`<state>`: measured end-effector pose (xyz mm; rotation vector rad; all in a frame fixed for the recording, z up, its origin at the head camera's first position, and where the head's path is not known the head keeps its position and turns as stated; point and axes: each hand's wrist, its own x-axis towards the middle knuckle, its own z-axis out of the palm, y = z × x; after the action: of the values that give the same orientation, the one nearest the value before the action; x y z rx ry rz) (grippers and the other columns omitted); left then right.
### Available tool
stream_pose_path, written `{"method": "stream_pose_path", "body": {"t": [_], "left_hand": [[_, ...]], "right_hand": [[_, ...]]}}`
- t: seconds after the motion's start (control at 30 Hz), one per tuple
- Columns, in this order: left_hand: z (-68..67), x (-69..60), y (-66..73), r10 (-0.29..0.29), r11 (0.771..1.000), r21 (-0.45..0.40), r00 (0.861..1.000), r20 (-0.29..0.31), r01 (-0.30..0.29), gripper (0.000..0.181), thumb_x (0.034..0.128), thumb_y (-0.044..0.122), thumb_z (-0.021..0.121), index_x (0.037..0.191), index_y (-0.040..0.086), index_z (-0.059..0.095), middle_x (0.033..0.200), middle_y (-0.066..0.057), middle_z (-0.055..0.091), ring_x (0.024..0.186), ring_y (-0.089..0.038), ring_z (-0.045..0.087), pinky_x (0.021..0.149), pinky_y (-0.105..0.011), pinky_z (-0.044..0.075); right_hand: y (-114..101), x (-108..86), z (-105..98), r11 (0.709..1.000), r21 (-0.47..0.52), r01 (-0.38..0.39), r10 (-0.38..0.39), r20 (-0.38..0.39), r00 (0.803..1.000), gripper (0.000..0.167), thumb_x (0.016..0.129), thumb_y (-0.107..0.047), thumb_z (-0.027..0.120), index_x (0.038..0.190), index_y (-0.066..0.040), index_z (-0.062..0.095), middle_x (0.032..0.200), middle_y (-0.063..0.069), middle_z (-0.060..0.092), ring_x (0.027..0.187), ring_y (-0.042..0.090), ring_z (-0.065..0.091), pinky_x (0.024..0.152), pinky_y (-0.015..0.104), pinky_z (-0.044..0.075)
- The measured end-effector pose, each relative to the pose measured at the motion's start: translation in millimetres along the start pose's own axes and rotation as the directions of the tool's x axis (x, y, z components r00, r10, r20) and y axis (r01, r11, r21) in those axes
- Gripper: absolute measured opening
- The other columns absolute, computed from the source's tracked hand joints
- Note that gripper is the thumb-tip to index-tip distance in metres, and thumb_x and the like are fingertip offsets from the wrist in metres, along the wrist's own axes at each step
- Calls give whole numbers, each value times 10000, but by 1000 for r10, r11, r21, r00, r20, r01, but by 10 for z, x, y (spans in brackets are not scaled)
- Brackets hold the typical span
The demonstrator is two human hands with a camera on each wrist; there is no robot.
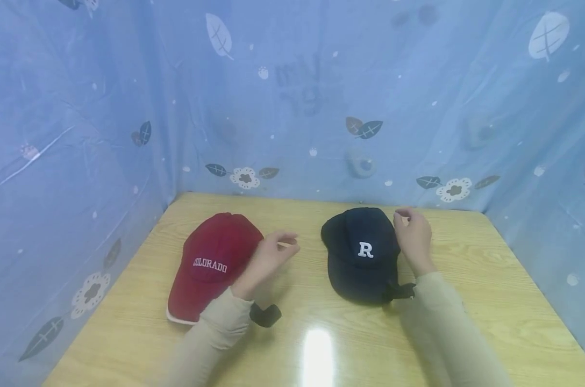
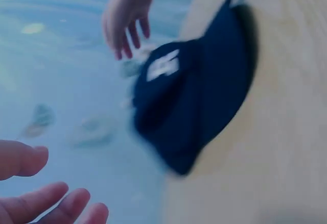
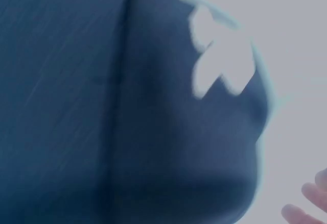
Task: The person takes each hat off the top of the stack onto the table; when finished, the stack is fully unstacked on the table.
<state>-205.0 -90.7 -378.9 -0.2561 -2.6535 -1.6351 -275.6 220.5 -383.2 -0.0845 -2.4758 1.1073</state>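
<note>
A dark navy baseball cap [image 1: 345,231] with a white letter R rests on the table, its brim toward the front. My right hand [image 1: 413,236] is at the cap's right side, fingers loosely bent and holding nothing; whether it touches the cap I cannot tell. To the left lies a red baseball cap [image 1: 215,242] lettered COLORADO. Over that cap's right edge reaches my left hand [image 1: 269,255], its fingers apart from the thumb with nothing between them. In the left wrist view the navy cap [image 2: 204,81] appears blurred beyond the left fingers [image 2: 71,203].
The wooden table [image 1: 292,301] has a bright light reflection near its front. Blue patterned curtain [image 1: 292,107] encloses it at the back and both sides. Black straps [image 1: 265,316] show at both wrists.
</note>
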Motion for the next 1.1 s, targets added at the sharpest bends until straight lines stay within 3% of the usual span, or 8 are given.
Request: {"method": "stream_pose_path", "body": {"t": [0.1, 0.23, 0.37, 0.47, 0.7, 0.9, 0.97, 1.1], "left_hand": [[-414, -182, 17, 54, 996, 74, 993, -105, -47, 338, 864, 168, 639, 1184, 72, 589, 1063, -68, 642, 929, -221, 613, 785, -351, 515], [-931, -441, -101, 82, 983, 176, 973, -215, -44, 339, 867, 153, 638, 1184, 45, 578, 1051, -95, 644, 955, -235, 616, 823, -388, 505], [-1336, -687, -317, 26, 973, 228, 954, -298, 44, 362, 902, 203, 594, 1199, -2, 561, 1121, -175, 613, 998, -321, 600, 852, -450, 486], [-1533, -861, -502, -78, 962, 226, 944, -320, 156, 435, 925, 286, 550, 1234, -20, 529, 1194, -229, 566, 1050, -383, 564, 861, -492, 470], [-1624, -1199, -1030, -298, 914, 198, 917, -265, 354, 530, 951, 350, 484, 1296, -51, 453, 1253, -283, 500, 1117, -434, 500, 877, -505, 456], [-1536, -1343, -1263, -359, 910, 137, 909, -213, 391, 523, 948, 329, 503, 1248, -99, 471, 1220, -303, 514, 1026, -386, 568, 756, -384, 536], [-1524, -1344, -1278, -377, 907, 114, 901, -213, 406, 516, 944, 317, 514, 1238, -105, 478, 1203, -297, 530, 1014, -365, 578, 746, -360, 539], [-1527, -1315, -1275, -405, 896, 95, 885, -231, 434, 507, 938, 297, 527, 1222, -121, 487, 1194, -297, 539, 1067, -399, 547, 862, -440, 485]], "right_hand": [[-309, -30, 115, 989, 48, 138, -135, -68, 988, 248, 917, -133, 514, 1067, 33, 619, 1090, 215, 606, 1007, 368, 541, 855, 488, 420], [-675, -132, 359, 962, 131, 240, -242, 6, 970, 234, 917, -155, 542, 1077, -2, 621, 1030, 154, 638, 880, 292, 608, 716, 429, 485], [-951, -293, 714, 958, 204, 201, -237, 168, 957, 254, 925, -217, 553, 1111, -57, 617, 1021, 101, 646, 830, 233, 624, 663, 379, 507], [-1110, -442, 1003, 962, 243, 129, -198, 289, 936, 278, 920, -253, 568, 1124, -71, 616, 1019, 85, 644, 845, 225, 621, 688, 366, 517], [-1262, -696, 1585, 938, 325, -121, -85, 554, 828, 363, 918, -283, 564, 1133, 9, 587, 1073, 145, 620, 917, 302, 628, 752, 364, 536], [-1270, -815, 1889, 841, 382, -383, 11, 696, 718, 444, 926, -295, 549, 1150, 88, 558, 909, 147, 632, 809, 273, 625, 748, 374, 542], [-1280, -834, 1958, 818, 391, -422, 20, 715, 699, 438, 926, -301, 548, 1126, 88, 574, 798, 75, 602, 730, 195, 593, 714, 333, 545], [-1328, -854, 2032, 809, 394, -436, 31, 712, 701, 356, 927, -268, 546, 1041, 61, 621, 679, 19, 538, 626, 142, 537, 628, 279, 526]]}}
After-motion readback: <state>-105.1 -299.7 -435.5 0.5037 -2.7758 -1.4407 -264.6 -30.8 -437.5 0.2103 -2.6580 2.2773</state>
